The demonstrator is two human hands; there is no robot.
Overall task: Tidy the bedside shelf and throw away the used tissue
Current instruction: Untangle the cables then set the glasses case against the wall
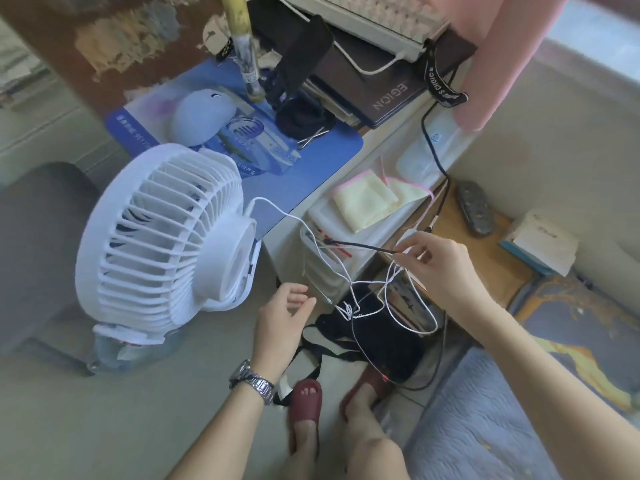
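Note:
My right hand [438, 263] pinches a tangle of cables [377, 292]: thin white cords knotted together and a black cable [360, 245] running left toward a stack of white plastic boxes [322, 268]. My left hand [282, 323], with a metal watch on the wrist, hovers open just left of the knot and touches nothing. The wooden bedside shelf [485, 258] lies right of my right hand. A yellow cloth with pink edging [370, 199] rests on the boxes. No tissue is clearly visible.
A white desk fan [162, 233] stands at the desk's edge, its cord leading into the tangle. A blue mat [304, 178], a white mouse, laptop [377, 84] and keyboard are on the desk. A black bag [388, 344] sits on the floor by my slippered feet. A remote [474, 207] and a box lie on the shelf.

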